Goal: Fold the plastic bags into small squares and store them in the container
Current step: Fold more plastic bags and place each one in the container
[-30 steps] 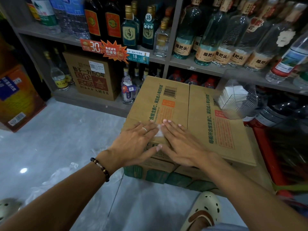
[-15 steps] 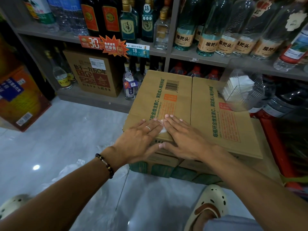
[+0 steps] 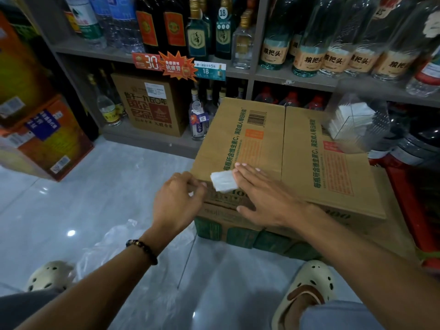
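Loose plastic bags [image 3: 112, 244] lie on the floor below the left forearm. Left hand [image 3: 177, 203]: fingers curled at the near left edge of the cardboard box [image 3: 309, 177]; whether they pinch anything cannot be told. Folded bag [image 3: 223, 181]: a small white square between the hands, touching the right fingertips. Right hand [image 3: 264, 198]: flat, fingers straight, pressed on the box top. Clear container [image 3: 357, 125]: beyond the right hand, holding white squares.

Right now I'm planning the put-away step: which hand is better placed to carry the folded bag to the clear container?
Probably the right hand: its fingers already touch the folded bag, and the container sits on its side.
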`<state>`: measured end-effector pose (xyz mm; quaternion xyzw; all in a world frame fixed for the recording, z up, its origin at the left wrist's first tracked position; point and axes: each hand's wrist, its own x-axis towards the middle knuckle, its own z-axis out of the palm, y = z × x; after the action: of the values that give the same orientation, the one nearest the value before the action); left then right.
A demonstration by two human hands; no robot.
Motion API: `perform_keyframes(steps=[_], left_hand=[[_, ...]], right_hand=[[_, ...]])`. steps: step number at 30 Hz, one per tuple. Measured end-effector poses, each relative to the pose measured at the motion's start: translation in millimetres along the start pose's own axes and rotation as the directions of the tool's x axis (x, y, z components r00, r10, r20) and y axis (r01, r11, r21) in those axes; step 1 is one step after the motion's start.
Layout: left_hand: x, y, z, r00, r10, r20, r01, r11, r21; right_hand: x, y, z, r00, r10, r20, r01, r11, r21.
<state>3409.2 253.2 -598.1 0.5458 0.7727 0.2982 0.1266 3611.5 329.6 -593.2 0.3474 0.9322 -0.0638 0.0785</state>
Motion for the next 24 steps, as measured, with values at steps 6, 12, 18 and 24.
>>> perform_keyframes(steps=[6, 12, 18, 24], left_hand=[[0.6, 19.0, 7.8, 0.896, -0.344, 0.280, 0.444, 0.692, -0.570], [3.9, 23.2, -3.3, 0.934, -0.222, 0.280, 0.352, 0.704, -0.616], [16.0, 59.4, -3.9, 0.948, -0.098, 0.302, 0.280, 0.709, -0.648], [34.4, 111.0, 10.2, 0.945, 0.073, 0.319, 0.136, 0.799, -0.585]], right_hand=[[-1.2, -17.7, -4.3, 0.997, -0.079, -0.017, 0.080, 0.996, 0.038], [0.2, -19.7, -35.5, 0.924, 0.357, -0.134, -0.112, 0.590, 0.799], [-19.4, 6.3, -51.4, 0.900, 0.411, 0.148, -0.205, 0.099, 0.974], [-48.7, 53.5, -71.2, 0.796, 0.598, 0.095, -0.225, 0.146, 0.963]])
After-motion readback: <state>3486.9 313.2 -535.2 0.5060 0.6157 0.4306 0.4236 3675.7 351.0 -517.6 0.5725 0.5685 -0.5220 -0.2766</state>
